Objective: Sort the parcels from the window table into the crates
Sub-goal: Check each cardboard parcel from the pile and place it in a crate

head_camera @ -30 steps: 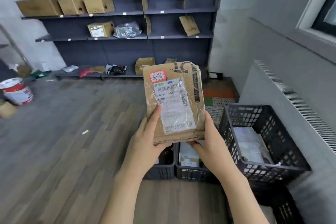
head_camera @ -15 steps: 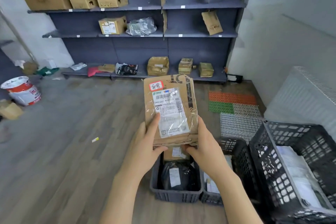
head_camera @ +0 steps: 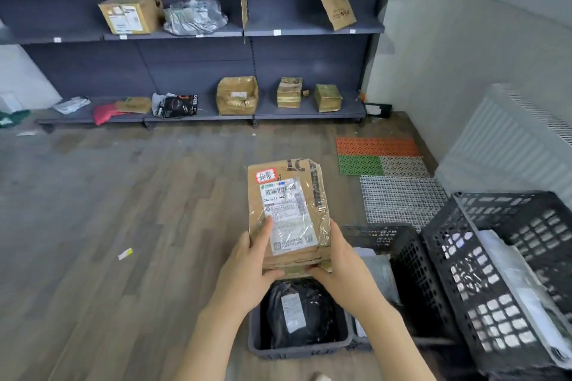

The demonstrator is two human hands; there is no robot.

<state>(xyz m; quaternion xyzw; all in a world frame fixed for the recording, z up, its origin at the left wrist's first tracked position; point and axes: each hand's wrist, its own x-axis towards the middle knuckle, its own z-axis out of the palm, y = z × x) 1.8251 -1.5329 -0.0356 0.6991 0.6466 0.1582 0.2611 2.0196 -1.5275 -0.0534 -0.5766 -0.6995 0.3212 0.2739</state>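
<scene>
A flat brown cardboard parcel (head_camera: 289, 213) with a white shipping label and a red-bordered sticker is held upright in front of me. My left hand (head_camera: 247, 269) grips its lower left edge, thumb on the label. My right hand (head_camera: 337, 263) grips its lower right edge. Directly below sits a grey crate (head_camera: 297, 348) holding a black bagged parcel (head_camera: 297, 309). To its right stands a black lattice crate (head_camera: 411, 263) with a grey bag inside. A larger tilted black crate (head_camera: 476, 294) at far right holds white packages.
Dark shelving (head_camera: 247, 34) along the back wall carries several cardboard boxes and bags. Coloured plastic grid mats (head_camera: 380, 158) lie on the wooden floor near the right wall. A white radiator (head_camera: 510, 139) runs along the right. A small paper scrap (head_camera: 125, 254) lies on the floor.
The parcel has come lower and now hangs above the grey crate. My view has tilted down and left, bringing the grey crate and black bag into sight.
</scene>
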